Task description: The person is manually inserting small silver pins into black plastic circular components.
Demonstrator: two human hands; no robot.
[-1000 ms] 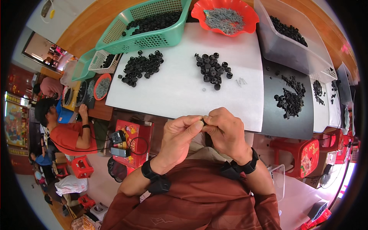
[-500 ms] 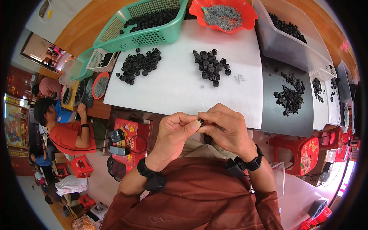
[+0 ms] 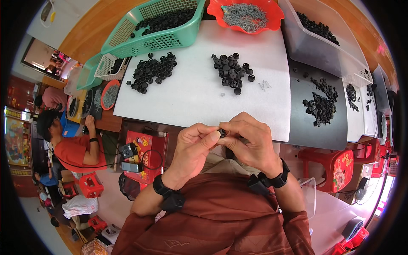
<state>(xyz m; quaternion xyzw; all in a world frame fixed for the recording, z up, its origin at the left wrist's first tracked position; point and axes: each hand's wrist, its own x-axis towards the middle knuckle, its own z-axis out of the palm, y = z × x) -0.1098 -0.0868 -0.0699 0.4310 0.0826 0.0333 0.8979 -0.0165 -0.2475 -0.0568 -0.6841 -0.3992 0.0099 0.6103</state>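
Observation:
My left hand (image 3: pixel 194 144) and my right hand (image 3: pixel 248 138) meet just in front of the table's near edge. Between their fingertips they pinch a small round black plastic part (image 3: pixel 222 133), mostly covered by the fingers. Beyond them, on the white sheet (image 3: pixel 187 97), lie two heaps of black knob-like caps: one heap (image 3: pixel 151 72) at the left and another heap (image 3: pixel 231 70) nearer the middle. A few loose screws (image 3: pixel 265 85) and a small clear disc (image 3: pixel 222 94) lie by the middle heap.
A green basket (image 3: pixel 174 40) of black parts, a red bowl (image 3: pixel 274 23) of screws and a clear bin (image 3: pixel 314 53) line the table's far side. More black pieces (image 3: pixel 319 108) lie on the dark surface at right. A co-worker (image 3: pixel 78 148) sits at left; red stools (image 3: pixel 325 168) stand at right.
Both hands stay together in nearly the same place, still pinching the small black part. The fingers have shifted only slightly around it.

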